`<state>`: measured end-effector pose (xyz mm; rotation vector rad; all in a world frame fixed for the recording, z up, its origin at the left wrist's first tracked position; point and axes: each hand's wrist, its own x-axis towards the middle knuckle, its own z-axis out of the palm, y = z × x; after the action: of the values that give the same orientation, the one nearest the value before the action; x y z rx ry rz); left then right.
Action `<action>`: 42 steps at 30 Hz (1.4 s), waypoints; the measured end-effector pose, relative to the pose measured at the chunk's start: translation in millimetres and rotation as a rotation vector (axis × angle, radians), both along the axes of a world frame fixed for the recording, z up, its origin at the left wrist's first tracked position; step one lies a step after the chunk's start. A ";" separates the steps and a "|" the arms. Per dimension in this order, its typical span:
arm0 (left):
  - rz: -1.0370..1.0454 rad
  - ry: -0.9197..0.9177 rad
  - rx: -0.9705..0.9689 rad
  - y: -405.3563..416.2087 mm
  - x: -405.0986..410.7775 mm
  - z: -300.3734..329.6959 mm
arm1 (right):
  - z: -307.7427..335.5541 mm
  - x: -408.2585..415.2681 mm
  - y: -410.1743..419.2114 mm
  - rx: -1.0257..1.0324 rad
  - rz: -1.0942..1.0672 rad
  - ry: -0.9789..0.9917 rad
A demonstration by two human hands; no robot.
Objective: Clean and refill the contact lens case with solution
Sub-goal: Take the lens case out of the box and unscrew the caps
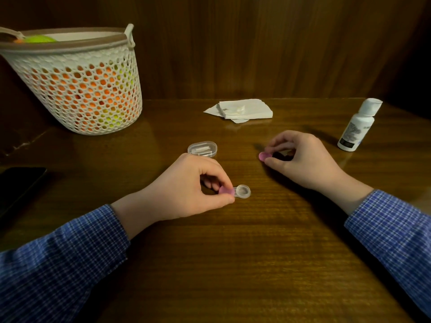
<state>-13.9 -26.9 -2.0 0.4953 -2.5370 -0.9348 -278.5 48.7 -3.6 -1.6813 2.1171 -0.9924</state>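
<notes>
On a glossy dark wood table (233, 252) backed by wood panelling, the left hand (186, 190) pinches a pink cap on the lens case (242, 191) mid-table; the right hand's (300, 159) grip holds another pink cap (264, 156). The solution bottle (356, 127) stands near the right edge, tissues (245, 109) at the back edge, and a basket (79, 85) in the back left corner.

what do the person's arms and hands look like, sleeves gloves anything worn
Both arms wear long shirt sleeves in a small blue and white check. The left sleeve and the right sleeve end at the wrists. The left hand and right hand are bare, with no gloves; no rings or watch can be seen.
</notes>
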 end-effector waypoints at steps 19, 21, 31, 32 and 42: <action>0.044 -0.014 0.046 4.2 3.0 1.7 | 7.0 36.6 25.9 0.076 0.474 0.047; 0.047 -0.024 0.042 4.2 2.6 1.5 | 6.4 37.8 25.6 0.071 0.456 0.046; 0.047 -0.006 0.011 3.7 0.4 -1.4 | 4.8 39.6 25.3 0.027 0.440 0.014; 0.050 -0.003 0.011 3.8 0.3 -1.5 | 4.6 39.8 25.5 0.019 0.445 0.012; 0.096 0.010 0.014 6.7 -1.4 0.5 | 9.9 45.5 29.1 0.013 0.435 -0.034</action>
<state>-15.3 -20.3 -1.5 0.6089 -2.4757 -0.9180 -233.0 77.8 6.2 -1.9828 1.6249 -0.8596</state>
